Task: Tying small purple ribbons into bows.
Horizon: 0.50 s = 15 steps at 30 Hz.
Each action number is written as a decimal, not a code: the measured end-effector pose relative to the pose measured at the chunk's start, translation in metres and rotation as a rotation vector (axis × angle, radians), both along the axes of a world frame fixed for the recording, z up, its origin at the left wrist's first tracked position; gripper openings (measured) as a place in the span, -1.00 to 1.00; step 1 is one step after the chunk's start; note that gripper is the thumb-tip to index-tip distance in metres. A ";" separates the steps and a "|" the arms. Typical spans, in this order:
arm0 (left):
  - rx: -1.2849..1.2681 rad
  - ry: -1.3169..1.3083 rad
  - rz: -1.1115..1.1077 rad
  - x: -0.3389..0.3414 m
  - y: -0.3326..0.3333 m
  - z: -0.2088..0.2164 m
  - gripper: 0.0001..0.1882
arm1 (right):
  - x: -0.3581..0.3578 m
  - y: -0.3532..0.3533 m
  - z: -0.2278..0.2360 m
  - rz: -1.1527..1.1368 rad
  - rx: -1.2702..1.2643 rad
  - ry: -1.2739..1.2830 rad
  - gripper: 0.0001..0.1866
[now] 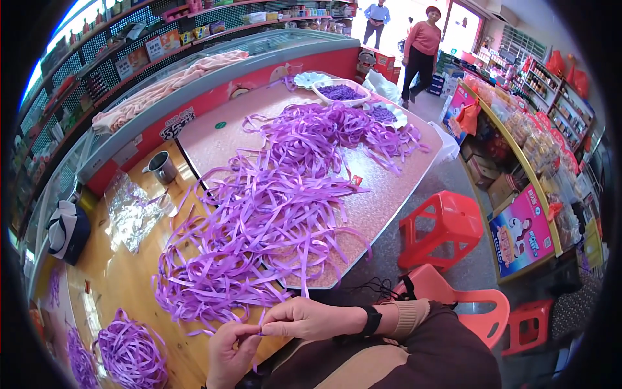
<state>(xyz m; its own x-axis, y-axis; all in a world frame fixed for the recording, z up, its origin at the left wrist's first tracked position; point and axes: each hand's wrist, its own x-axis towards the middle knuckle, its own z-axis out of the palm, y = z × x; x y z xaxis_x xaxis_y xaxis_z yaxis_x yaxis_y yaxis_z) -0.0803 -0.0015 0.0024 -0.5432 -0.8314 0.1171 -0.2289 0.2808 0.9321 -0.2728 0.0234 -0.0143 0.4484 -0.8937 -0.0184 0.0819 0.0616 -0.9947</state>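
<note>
At the near edge of the wooden table, my left hand (228,353) and my right hand (303,318) meet fingertip to fingertip. Both are closed in a pinch on a thin purple ribbon, and short bits of it show above and below the fingers. Just beyond them spreads a big tangled heap of purple ribbons (259,214), running across the wooden and the pink tabletops. A rounded bundle of purple ribbon (131,352) lies to the left of my left hand. The exact spot where the fingertips press is too small to make out.
Dishes of small purple pieces (340,92) stand at the far end. A metal mug (162,167), a crumpled clear plastic bag (133,211) and a dark bag (69,231) are on the left. Red stools (442,230) and a chair (447,285) are right. Two people stand beyond.
</note>
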 end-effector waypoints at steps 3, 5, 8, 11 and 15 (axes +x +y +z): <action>-0.173 -0.033 -0.030 -0.001 0.001 0.008 -0.85 | 0.003 0.001 -0.005 0.001 0.034 -0.055 -0.70; -0.225 -0.013 -0.054 0.000 0.000 0.003 -0.83 | 0.005 0.002 -0.005 0.011 0.057 -0.078 -0.71; -0.311 -0.034 -0.085 0.004 -0.001 -0.001 -0.82 | 0.006 0.001 -0.003 0.012 0.076 -0.004 -0.73; -0.290 -0.070 -0.053 0.013 -0.001 0.005 -0.84 | 0.000 0.000 -0.003 -0.017 0.094 -0.026 -0.76; 0.022 0.079 0.203 0.051 0.003 0.007 -0.87 | -0.039 -0.004 0.016 -0.163 0.112 0.095 -0.82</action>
<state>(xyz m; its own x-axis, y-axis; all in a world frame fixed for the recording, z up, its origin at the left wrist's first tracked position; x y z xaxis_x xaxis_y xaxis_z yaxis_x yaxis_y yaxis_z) -0.0291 0.0011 0.0097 -0.3538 -0.9257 0.1337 -0.2047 0.2161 0.9547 -0.3123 0.0196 0.0013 0.2895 -0.9442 -0.1570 0.0057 0.1657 -0.9862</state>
